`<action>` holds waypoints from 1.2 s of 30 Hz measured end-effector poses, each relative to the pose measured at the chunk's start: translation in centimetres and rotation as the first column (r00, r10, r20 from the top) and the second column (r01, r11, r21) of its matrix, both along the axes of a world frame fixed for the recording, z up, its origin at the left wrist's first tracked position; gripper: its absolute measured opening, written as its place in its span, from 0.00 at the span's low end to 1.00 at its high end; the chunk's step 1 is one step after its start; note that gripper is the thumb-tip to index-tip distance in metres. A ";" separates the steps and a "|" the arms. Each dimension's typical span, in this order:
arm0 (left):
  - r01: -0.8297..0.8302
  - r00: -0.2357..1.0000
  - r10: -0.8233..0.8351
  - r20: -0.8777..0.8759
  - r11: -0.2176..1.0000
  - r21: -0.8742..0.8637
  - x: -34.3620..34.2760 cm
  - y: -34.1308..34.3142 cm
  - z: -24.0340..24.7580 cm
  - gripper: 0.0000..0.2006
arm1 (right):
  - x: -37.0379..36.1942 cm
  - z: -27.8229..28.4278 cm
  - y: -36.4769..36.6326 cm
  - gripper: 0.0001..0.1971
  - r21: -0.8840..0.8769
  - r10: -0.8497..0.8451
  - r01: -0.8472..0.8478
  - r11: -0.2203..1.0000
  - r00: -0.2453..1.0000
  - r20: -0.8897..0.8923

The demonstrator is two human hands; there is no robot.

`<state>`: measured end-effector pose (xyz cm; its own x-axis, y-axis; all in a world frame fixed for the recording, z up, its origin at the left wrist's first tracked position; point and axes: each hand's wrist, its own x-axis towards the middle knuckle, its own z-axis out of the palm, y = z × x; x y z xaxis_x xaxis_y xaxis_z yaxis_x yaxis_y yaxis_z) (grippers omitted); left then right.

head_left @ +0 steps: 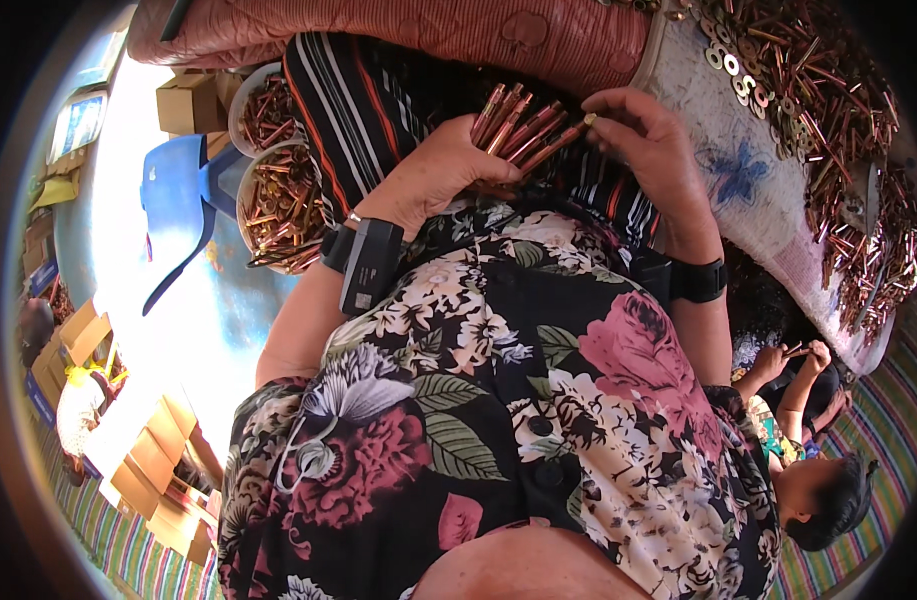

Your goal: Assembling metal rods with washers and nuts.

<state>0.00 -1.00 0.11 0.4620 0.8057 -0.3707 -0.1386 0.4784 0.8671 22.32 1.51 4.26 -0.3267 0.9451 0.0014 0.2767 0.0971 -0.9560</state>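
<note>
Several copper-coloured metal bolts (518, 125) are bunched in my left hand (433, 170), fanned with their ends pointing up and to the right. My left fingers are closed round them above my lap. Beside the bunch, my right hand (643, 140) pinches a small gold-coloured metal piece (589, 119) between thumb and fingertips. It sits at the tip of the rightmost bolt and looks like a nut or washer, but is too small to be sure. Striped dark cloth (353, 110) covers my lap behind the hands.
On the right, a heap of similar bolts (858, 130) and flat ring washers (733, 65) lies on pale cloth. Two tubs of bolts (278, 205) stand left, near a blue plastic chair (173, 180) and cardboard boxes (153, 460). Another person (813, 490) works at lower right.
</note>
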 end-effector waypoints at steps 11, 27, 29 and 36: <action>0.031 0.999 -0.031 -0.019 0.999 0.031 0.5 -0.2 -0.8 0.20 | -0.4 -0.1 -0.6 0.07 0.009 -0.076 0.075 0.997 0.980 0.182; 0.024 0.999 -0.024 0.039 1.000 0.008 1.0 -0.8 -0.9 0.19 | -0.2 0.4 -1.0 0.09 0.009 -0.021 0.019 1.000 0.977 0.213; 0.023 0.999 -0.023 0.035 1.000 0.003 1.2 -0.8 -0.9 0.19 | -0.1 0.5 -1.1 0.09 0.009 0.003 -0.004 1.000 0.998 0.069; 0.009 0.998 -0.006 0.060 0.999 -0.042 1.6 -0.7 -0.6 0.18 | 0.1 0.3 -0.9 0.11 -0.020 -0.049 0.052 0.998 0.990 0.129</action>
<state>1.63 -1.67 -0.47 0.4903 0.7865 -0.3755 -0.1862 0.5155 0.8364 22.38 0.62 4.59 -0.2744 0.9598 -0.0596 0.4017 0.0581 -0.9139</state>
